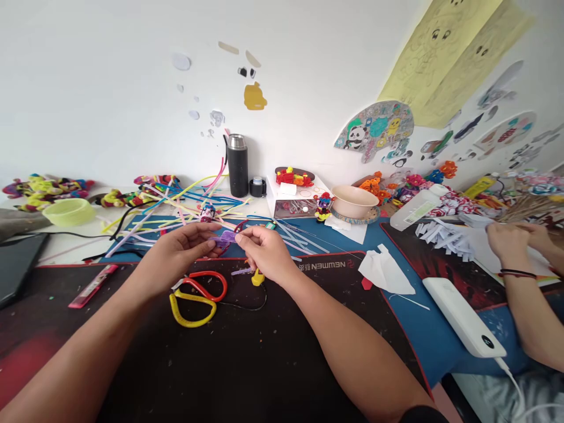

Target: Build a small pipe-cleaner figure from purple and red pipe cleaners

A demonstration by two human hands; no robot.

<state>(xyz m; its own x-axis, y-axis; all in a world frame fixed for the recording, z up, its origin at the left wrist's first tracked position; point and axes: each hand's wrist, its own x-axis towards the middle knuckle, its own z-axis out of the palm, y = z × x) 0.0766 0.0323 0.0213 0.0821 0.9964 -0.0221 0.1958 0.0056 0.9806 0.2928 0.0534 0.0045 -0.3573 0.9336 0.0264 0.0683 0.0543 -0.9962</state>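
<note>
My left hand (183, 249) and my right hand (264, 249) meet above the black desk mat (247, 352), both pinching a small purple pipe-cleaner piece (227, 238) between thumb and fingers. Just below my hands lie scissors with red and yellow handles (196, 294), a short purple pipe-cleaner scrap (241, 271) and a small yellow piece (258, 278). A thin black wire (251, 305) curls on the mat beside the scissors.
Several coloured pipe cleaners (176, 211) lie behind my hands. A black flask (237, 164), a white box (295, 197) and a beige bowl (353, 201) stand at the back. A white power bank (462, 317) and white folded paper (385, 271) lie to the right. Another person's hands (515, 241) work at far right.
</note>
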